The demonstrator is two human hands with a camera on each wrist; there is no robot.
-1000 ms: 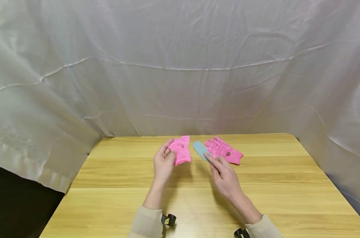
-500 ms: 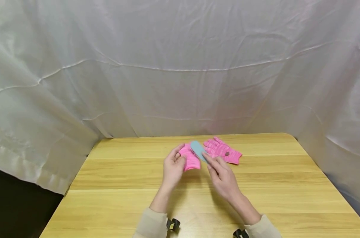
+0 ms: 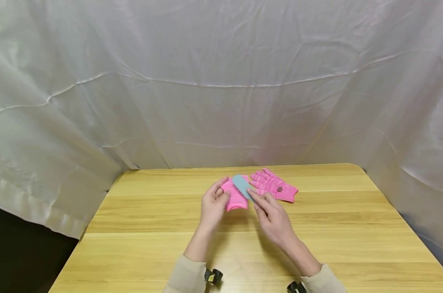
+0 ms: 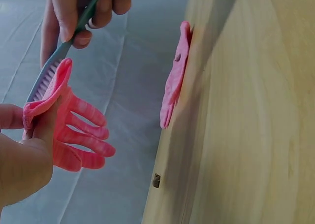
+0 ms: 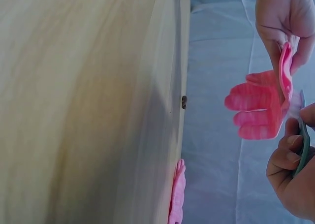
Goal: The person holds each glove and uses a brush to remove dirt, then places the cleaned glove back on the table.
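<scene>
My left hand [image 3: 212,208] holds a pink knit glove [image 3: 235,200] above the table. In the left wrist view, some of its fingers go into the cuff and the glove's fingers [image 4: 81,140] hang loose. My right hand [image 3: 276,221] grips a teal brush [image 3: 240,184] by its handle, the index finger stretched along the back. The brush's pale bristles [image 4: 47,81] face the held glove and appear to touch it near the cuff. A second pink glove [image 3: 274,188] with a brown spot lies flat on the table, right of the brush.
The wooden table [image 3: 141,252] reaches back to a grey cloth curtain [image 3: 221,114]. A small dark brown piece [image 4: 156,180] sits at the table's far edge in both wrist views. A black area [image 3: 20,252] lies left of the table.
My left hand has moved right with the glove, bringing it under the brush. The brush head has shifted slightly left, over the glove. The second glove lies where it was.
</scene>
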